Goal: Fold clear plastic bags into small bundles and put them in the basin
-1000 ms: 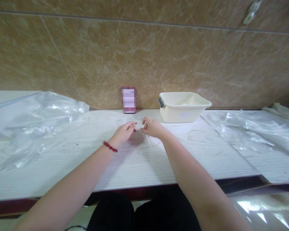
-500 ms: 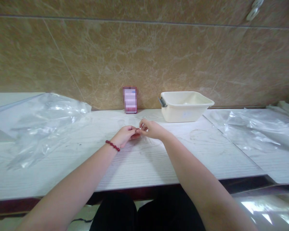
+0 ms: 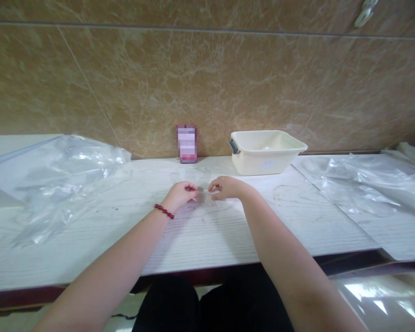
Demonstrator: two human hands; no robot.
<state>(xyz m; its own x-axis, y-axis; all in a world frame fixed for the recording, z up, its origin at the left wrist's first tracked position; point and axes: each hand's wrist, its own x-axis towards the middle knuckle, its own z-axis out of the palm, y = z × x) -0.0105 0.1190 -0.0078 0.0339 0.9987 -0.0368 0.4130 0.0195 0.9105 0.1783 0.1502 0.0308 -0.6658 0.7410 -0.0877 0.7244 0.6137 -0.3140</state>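
Note:
A thin clear piece of plastic (image 3: 204, 196), possibly a small bag, lies between my hands just above or on the white table. Its outline is hard to make out against the pale surface. My left hand (image 3: 182, 193), with a red bead bracelet (image 3: 164, 211) at the wrist, pinches the plastic's left side. On the other side is my right hand (image 3: 226, 188), fingers curved and thumb apart from the index finger, close to the plastic's right edge. Whether it touches the plastic cannot be made out.
A phone (image 3: 187, 144) with a blurred screen leans on the marble-patterned wall. Right of it stands a cream plastic bin (image 3: 263, 159) with a grey latch. Crumpled clear plastic sheeting lies at left (image 3: 65, 180) and at right (image 3: 370, 184). The table's front edge runs above my dark-clothed knees.
My hands were together at the fingertips. The right hand has drawn away to the right and its fingers have parted, leaving a gap with clear plastic showing in it. My left hand has barely moved.

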